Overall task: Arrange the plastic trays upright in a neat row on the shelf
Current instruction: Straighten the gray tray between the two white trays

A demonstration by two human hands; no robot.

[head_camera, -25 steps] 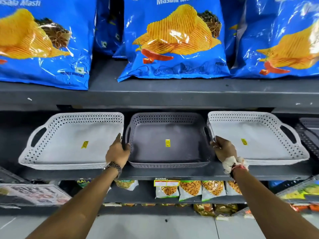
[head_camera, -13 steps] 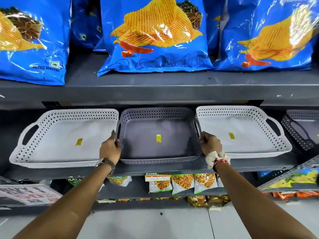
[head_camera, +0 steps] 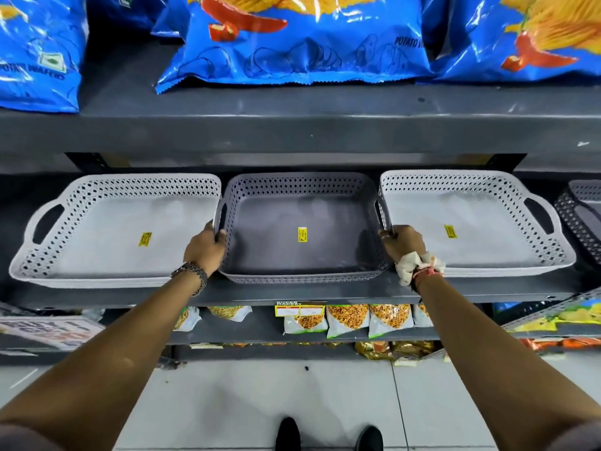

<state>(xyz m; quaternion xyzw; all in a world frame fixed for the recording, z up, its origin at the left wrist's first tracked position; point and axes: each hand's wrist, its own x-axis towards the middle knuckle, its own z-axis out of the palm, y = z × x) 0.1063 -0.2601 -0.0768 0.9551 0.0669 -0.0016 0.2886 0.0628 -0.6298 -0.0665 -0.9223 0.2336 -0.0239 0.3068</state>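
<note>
Three perforated plastic trays lean back side by side on the grey middle shelf (head_camera: 292, 292). The dark grey tray (head_camera: 302, 209) stands in the centre, between a white tray (head_camera: 107, 229) on the left and another white tray (head_camera: 468, 222) on the right. Each carries a small yellow sticker. My left hand (head_camera: 205, 247) grips the dark grey tray's left handle, my right hand (head_camera: 403, 244) its right handle. A fourth, dark tray (head_camera: 582, 216) shows partly at the far right edge.
Large blue chip bags (head_camera: 302, 37) fill the shelf above, close over the trays. Small snack packets (head_camera: 348, 320) hang on the shelf below. A promo sign (head_camera: 42, 333) sits low left. My shoes (head_camera: 328, 434) stand on the pale tiled floor.
Both hands have closed more firmly around the dark grey tray's handles. The view has tilted downward, so the shelves sit higher in frame and my shoes now show.
</note>
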